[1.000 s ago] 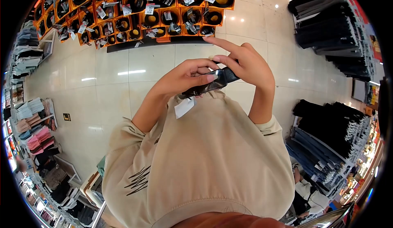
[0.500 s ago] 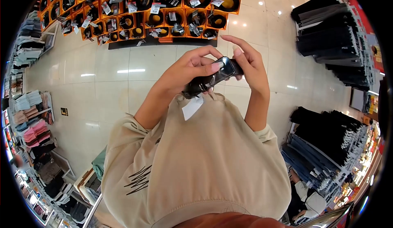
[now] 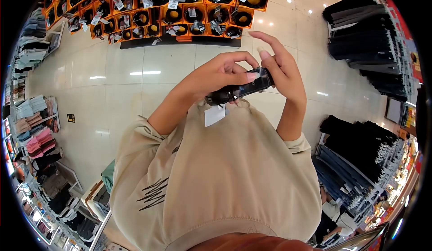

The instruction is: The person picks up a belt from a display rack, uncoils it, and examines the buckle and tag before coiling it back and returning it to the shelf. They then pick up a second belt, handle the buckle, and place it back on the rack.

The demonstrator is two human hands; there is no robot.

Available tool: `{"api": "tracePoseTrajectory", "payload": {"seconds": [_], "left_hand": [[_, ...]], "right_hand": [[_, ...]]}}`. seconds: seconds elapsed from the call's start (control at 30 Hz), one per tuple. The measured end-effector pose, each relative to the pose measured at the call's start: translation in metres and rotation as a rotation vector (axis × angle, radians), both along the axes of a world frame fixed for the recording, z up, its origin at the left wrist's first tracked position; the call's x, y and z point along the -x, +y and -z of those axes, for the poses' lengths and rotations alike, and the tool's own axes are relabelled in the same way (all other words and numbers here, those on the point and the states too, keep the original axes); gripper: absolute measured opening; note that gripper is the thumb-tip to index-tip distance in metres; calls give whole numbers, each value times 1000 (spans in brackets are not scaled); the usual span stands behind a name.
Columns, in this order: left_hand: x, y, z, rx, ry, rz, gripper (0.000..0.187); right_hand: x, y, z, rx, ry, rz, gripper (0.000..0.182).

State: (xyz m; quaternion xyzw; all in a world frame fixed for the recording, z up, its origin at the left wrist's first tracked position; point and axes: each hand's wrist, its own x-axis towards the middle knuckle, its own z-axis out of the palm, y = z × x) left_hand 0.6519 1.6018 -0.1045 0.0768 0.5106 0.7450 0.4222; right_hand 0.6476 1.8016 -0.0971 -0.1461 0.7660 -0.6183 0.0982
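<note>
In front of my chest I hold a black belt with a glossy dark buckle. My left hand is closed round it from the left, its thumb pressed on the buckle's face. At the buckle's right end, my right hand grips the belt with its lower fingers, partly hidden, while its index finger is stretched out and its thumb points up. A blank-looking white tag dangles below the belt, against my beige shirt.
Ahead stands a display rack of coiled, tagged belts in orange compartments. Dark trousers and jeans hang at the right. Folded clothes line the left. A person is low at the right, behind the jeans.
Both hands and the belt have shifted slightly right in view. The buckle has turned to lie flatter, and the tag has swung from tilted to nearly straight.
</note>
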Motion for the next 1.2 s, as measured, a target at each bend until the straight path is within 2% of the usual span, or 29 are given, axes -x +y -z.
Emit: {"api": "tracePoseTrajectory", "payload": {"seconds": [0.07,0.27,0.47,0.57,0.67,0.8,0.9,1.03,1.2], "left_hand": [[1,-4,-3,12,33,18,25],[0,-3,-5,-23,47,28,28],[-1,1,-10,-64,47,42,26],[-1,2,-11,-89,30,37,25],[2,-1,-14,-82,17,-6,25],[4,-4,-18,-91,16,-18,25],[-1,2,-15,-76,8,-13,24],[1,-2,-14,-56,17,-51,24],[1,-9,-15,-61,9,-33,27]], "right_hand": [[-2,3,-9,41,-105,35,39],[-3,2,-5,-95,-5,99,41],[-6,-7,-4,-76,65,60,38],[-4,-5,3,111,4,38,36],[2,6,-1,164,-103,29,32],[2,8,2,105,-79,161,28],[-3,-6,2,181,-77,49,27],[0,-12,10,276,-127,67,26],[13,1,12,178,-95,77,23]]}}
